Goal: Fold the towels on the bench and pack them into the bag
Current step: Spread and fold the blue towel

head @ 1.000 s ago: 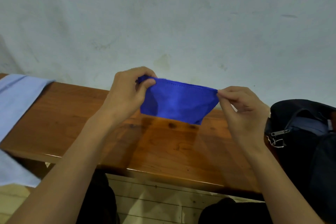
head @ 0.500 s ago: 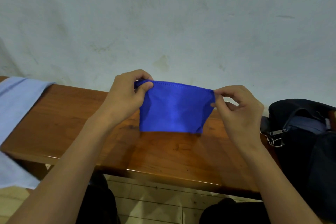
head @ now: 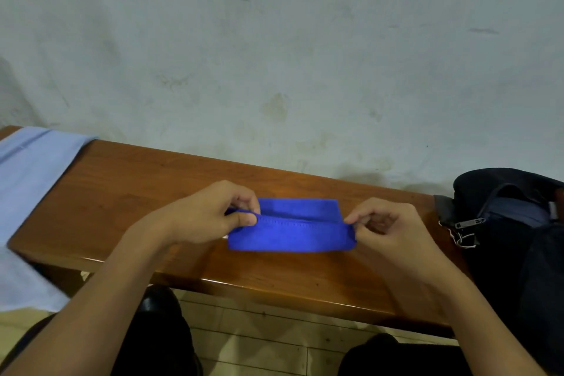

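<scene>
While the blue towel (head: 291, 235) lies folded on the wooden bench (head: 128, 192), both hands hold its upper layer along a stitched edge. That towel sits near the middle of the bench top, a narrow band of its lower layer showing behind the fold (toward the wall). At its left end, the left hand (head: 201, 217) pinches the edge between thumb and curled fingers, the thumb lying along the seam. At the right end, the right hand (head: 393, 226) pinches the corner between thumb and forefinger, its other fingers curled loosely above. Between the 2 hands the held edge runs nearly straight and appears raised slightly off the layer beneath.

A light blue towel (head: 29, 168) is draped over the bench's left end and hangs down past its front edge. On the right, a dark bag (head: 512, 223) rests at the end of the bench, its top open and a metal zipper pull dangling on the side nearest the towel. Behind the bench stands a pale, stained wall (head: 274, 55).
</scene>
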### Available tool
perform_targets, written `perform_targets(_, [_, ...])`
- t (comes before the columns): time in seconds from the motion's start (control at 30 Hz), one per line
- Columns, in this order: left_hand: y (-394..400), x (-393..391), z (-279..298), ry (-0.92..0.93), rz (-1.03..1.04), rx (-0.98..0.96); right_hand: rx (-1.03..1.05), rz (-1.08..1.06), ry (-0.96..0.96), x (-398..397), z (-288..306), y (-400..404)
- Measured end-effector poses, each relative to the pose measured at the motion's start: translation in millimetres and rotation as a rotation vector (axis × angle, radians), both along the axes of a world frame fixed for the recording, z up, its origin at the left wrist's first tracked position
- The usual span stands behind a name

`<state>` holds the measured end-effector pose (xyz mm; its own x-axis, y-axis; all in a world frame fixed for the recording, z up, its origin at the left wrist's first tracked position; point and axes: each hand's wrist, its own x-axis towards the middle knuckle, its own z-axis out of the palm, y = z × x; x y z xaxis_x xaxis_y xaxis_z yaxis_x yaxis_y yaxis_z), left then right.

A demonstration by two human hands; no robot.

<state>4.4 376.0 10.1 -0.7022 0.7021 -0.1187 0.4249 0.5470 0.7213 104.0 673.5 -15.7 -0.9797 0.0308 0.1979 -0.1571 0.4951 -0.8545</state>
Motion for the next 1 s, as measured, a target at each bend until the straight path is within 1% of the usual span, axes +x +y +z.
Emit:
perform_targets(0.03, [-1.1, 0.1, 0.5, -0.033, -0.007, 0.026, -0.034, 0.020, -0.023, 0.7, 3.2, 0.1])
perform_targets(0.1, [-3.0, 0.7, 3.4, -0.078, 0.034, 0.124, -0.102, 0.025, -0.012, -0.6, 8.6, -0.5])
perform_targets(0.17, [-3.2, -0.3, 7.2, -0.093, 0.141, 0.283, -0.223, -0.014, 0.044, -4.0, 14.3, -2.8])
perform_targets(0.23, [-1.4, -2.5, 10.6, -0.159, 0.259, 0.442, -0.357, -0.093, 0.111, -10.2, 19.2, -4.4])
perform_targets(0.27, [-0.1, -4.0, 11.9, -0.197, 0.300, 0.486, -0.406, -0.134, 0.130, -14.7, 20.5, -5.3])
perform_targets(0.37, [6.4, -11.1, 10.6, -0.247, 0.365, 0.510, -0.456, -0.223, 0.112, -29.8, 19.4, -11.7])
perform_targets(0.47, [15.1, -14.1, 14.7, -0.413, 0.405, 0.588, -0.536, -0.270, 0.073, -39.9, 18.5, -15.8])
perform_targets(0.53, [16.5, -15.7, 20.9, -0.496, 0.335, 0.624, -0.603, -0.213, 0.050, -39.6, 22.9, -15.7])
perform_targets(0.6, [11.7, -16.7, 25.9, -0.583, 0.237, 0.632, -0.660, -0.121, -0.012, -35.5, 26.2, -13.7])
perform_targets(0.67, [2.9, -22.7, 21.9, -0.664, 0.161, 0.628, -0.699, -0.080, -0.062, -31.8, 26.1, -13.0])
perform_targets(0.7, [-1.4, -27.1, 17.0, -0.691, 0.153, 0.615, -0.723, -0.088, -0.072, -30.5, 26.1, -13.0])
perform_targets(0.77, [-0.1, -31.0, 11.6, -0.720, 0.226, 0.590, -0.777, -0.146, -0.078, -32.0, 25.1, -14.6])
perform_targets(0.83, [7.3, -33.3, 5.6, -0.686, 0.368, 0.546, -0.764, -0.225, -0.088, -36.7, 20.8, -17.7])
perform_targets(0.87, [12.8, -32.4, 3.4, -0.617, 0.429, 0.481, -0.702, -0.276, -0.104, -40.9, 14.1, -18.0])
perform_targets(0.93, [19.1, -39.5, -12.1, -0.373, 0.515, 0.278, -0.507, -0.395, -0.139, -49.1, -8.3, -13.1])
perform_targets(1.0, [24.8, -45.5, -31.1, -0.048, 0.556, 0.001, -0.212, -0.494, -0.138, -53.8, -28.4, -5.4])
